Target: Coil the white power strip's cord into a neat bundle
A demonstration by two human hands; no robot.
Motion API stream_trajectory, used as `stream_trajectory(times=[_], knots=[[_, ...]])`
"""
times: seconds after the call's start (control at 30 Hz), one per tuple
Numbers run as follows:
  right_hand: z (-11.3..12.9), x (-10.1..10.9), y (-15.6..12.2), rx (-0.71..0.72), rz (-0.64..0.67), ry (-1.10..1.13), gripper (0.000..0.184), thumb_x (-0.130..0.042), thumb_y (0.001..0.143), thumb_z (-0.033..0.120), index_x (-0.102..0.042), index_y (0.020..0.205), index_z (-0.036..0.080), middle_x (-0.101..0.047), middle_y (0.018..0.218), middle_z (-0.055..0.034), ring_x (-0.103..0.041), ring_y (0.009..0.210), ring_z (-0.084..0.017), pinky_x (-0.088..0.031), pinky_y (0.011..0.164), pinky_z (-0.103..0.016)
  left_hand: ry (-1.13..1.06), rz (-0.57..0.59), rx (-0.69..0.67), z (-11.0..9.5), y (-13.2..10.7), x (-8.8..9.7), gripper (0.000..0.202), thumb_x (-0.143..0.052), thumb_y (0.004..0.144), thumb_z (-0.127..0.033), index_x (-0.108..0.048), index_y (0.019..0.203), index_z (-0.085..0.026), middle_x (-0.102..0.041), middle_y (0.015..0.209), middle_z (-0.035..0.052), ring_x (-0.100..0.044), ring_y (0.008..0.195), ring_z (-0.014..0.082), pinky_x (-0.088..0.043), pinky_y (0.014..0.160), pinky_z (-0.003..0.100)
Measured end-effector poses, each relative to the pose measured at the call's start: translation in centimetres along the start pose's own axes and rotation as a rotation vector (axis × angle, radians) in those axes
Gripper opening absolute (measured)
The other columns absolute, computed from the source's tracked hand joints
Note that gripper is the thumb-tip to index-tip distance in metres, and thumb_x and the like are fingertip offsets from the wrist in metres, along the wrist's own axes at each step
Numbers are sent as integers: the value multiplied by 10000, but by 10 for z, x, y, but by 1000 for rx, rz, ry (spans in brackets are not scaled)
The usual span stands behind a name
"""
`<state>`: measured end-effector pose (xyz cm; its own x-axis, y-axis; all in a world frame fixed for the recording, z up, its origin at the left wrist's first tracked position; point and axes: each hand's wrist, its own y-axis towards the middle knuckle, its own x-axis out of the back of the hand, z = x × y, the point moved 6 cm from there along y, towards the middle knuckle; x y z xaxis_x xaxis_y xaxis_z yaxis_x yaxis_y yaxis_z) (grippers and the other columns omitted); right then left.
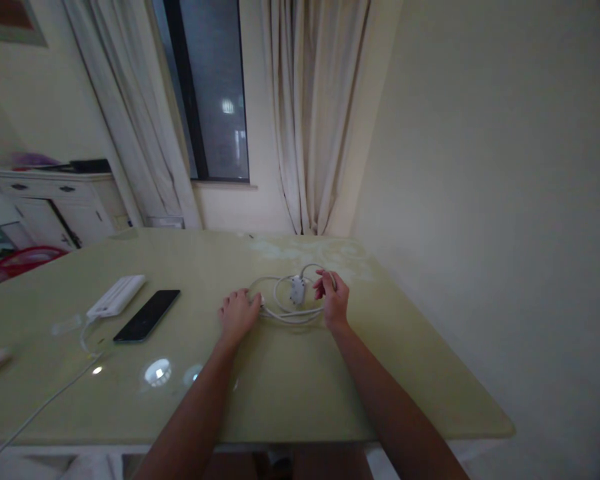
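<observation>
A white cable (287,313) lies coiled in loops on the pale green table (290,387), with a small white plug (297,289) in the middle of the coil. My left hand (239,313) rests on the left side of the coil, fingers curled over the cable there. My right hand (333,297) is at the coil's right side, its fingers pinched around a loop of the cable.
A white power strip (117,295) and a dark phone (147,315) lie to the left, with a thin white cord (45,403) trailing to the front left edge. A white cabinet (60,203) stands at the far left. Curtains (310,113) and a window are beyond the table.
</observation>
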<state>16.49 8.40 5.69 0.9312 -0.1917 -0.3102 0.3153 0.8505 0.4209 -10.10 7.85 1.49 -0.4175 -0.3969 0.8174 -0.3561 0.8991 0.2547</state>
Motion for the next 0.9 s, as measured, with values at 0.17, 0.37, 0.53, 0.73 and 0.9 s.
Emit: stream_trajectory(times=[0.17,0.37,0.53,0.73,0.9], knots=[[8,16,4,50,-142,59,444,-661,891,570,-709,1022,148,-567,602,48,-438,439,-68,-325,414,-199,8,129,-108,-12,-7,-9,511,-515,900,-624,-738,1115,-217,-605,1377,169,-494,1303,407,-367,1055,586],[4,28,11,21,-210,105,518,-627,873,612,-724,1020,125,-573,592,43,-417,430,-65,-278,412,-209,-226,149,-231,-22,-6,-10,441,-639,843,-586,-703,1053,-203,-741,1048,109,-646,1070,317,-433,992,492],[-15,30,16,-90,-197,86,593,-599,851,632,-733,1052,90,-583,569,34,-411,421,-66,-258,419,-219,-678,109,-293,-28,-4,-1,507,-708,772,-612,-669,1041,-184,-718,896,57,-667,766,207,-514,691,313],[-48,66,17,-287,-585,135,345,-549,907,449,-679,904,130,-499,538,74,-367,398,-60,-247,398,-207,-705,-84,-219,-20,-1,5,478,-750,743,-577,-705,992,-171,-700,889,64,-646,767,195,-532,743,329],[-62,101,25,-352,-750,183,235,-482,933,368,-599,860,177,-404,495,108,-313,352,-67,-226,365,-210,-1001,-339,97,16,13,12,486,-709,787,-535,-640,1076,-150,-652,857,29,-618,679,147,-538,660,297]])
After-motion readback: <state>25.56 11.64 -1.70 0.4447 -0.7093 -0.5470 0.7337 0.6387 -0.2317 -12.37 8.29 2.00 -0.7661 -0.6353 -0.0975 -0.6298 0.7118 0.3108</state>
